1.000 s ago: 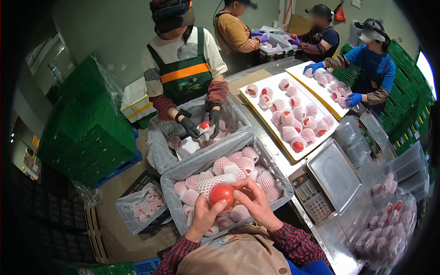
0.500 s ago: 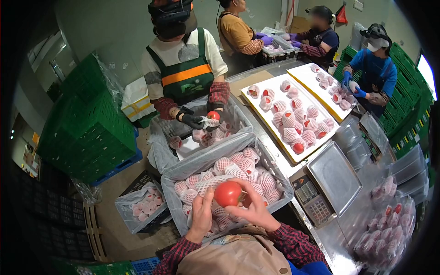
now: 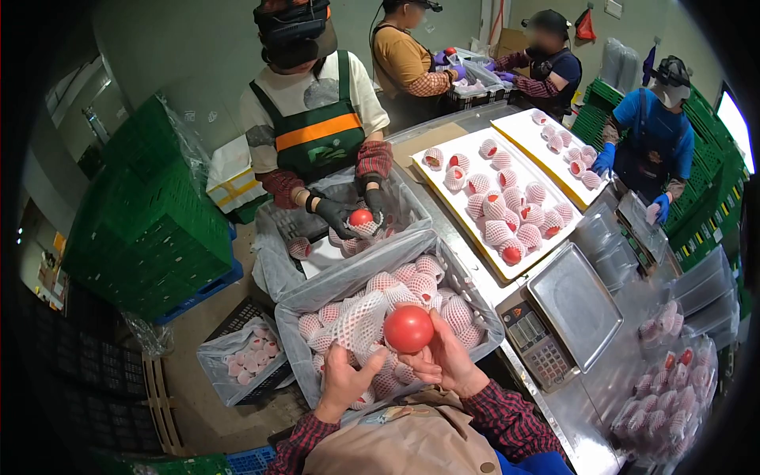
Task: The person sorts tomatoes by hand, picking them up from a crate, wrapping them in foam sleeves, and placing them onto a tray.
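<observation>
In my right hand [image 3: 450, 360] is a smooth red tomato [image 3: 408, 328], gripped from below and the right side. My left hand [image 3: 347, 384] pinches a white foam net sleeve [image 3: 356, 324], which stands up loose from the fingers, beside the tomato and apart from it. Both hands are above a lined crate [image 3: 297, 366] full of tomatoes in foam nets [image 3: 404, 277]. Part of the crate's contents is hidden behind my hands.
Ahead, a co-worker's gloved hands [image 3: 336, 214] hold a netted tomato over another lined crate [image 3: 273, 269]. To the right are a white tray [image 3: 443, 206] of netted tomatoes, a scale [image 3: 574, 305] and bagged packs [image 3: 669, 396]. A small crate [image 3: 214, 356] stands lower left.
The tomato has turned in my right hand and moved slightly right, its stem now out of sight. My left hand has dropped away from it with the foam net. A co-worker at right has reached down.
</observation>
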Available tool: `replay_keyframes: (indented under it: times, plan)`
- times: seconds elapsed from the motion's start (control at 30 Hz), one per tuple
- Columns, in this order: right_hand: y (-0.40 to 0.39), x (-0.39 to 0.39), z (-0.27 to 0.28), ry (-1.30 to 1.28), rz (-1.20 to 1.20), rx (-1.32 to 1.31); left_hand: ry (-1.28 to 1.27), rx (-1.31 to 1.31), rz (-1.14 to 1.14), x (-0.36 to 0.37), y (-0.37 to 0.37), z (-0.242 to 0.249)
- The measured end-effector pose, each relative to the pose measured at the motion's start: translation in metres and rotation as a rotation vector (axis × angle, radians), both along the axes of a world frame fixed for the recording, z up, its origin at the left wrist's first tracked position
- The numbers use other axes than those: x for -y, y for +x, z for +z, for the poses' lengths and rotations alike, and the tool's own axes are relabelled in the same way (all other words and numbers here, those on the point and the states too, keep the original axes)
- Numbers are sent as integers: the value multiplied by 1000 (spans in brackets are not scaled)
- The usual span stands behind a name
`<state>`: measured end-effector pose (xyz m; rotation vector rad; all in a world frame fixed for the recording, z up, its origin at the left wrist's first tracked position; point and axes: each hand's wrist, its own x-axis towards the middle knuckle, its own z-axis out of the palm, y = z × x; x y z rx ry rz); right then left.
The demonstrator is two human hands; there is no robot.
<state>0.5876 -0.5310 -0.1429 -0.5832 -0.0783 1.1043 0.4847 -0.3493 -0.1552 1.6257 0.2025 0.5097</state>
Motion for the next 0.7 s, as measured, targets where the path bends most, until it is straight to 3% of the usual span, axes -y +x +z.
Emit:
replay_keyframes:
  times: [0.07,0.2,0.3,0.37,0.4,0.43,0.57,0.7]
  plan:
    - [1,2,-6,21,60,-83,417,-22,-66,0,0,16]
    - [-1,3,-9,-166,78,28,475,-70,-165,1,1,10]
    - [-5,2,0,-222,21,172,282,-83,-203,3,3,-6]
    - [-5,3,-1,-240,-23,244,-270,-55,-180,13,4,-3]
    - [-3,4,-10,-363,-57,446,-268,-56,-182,11,4,-4]
    - [0,5,-20,-484,-91,648,-434,-72,-195,7,4,-5]
    - [15,15,-63,-518,-71,490,-863,-36,-263,-1,3,-5]
    - [-14,-20,-61,-419,-159,187,-973,-117,-390,8,8,-5]
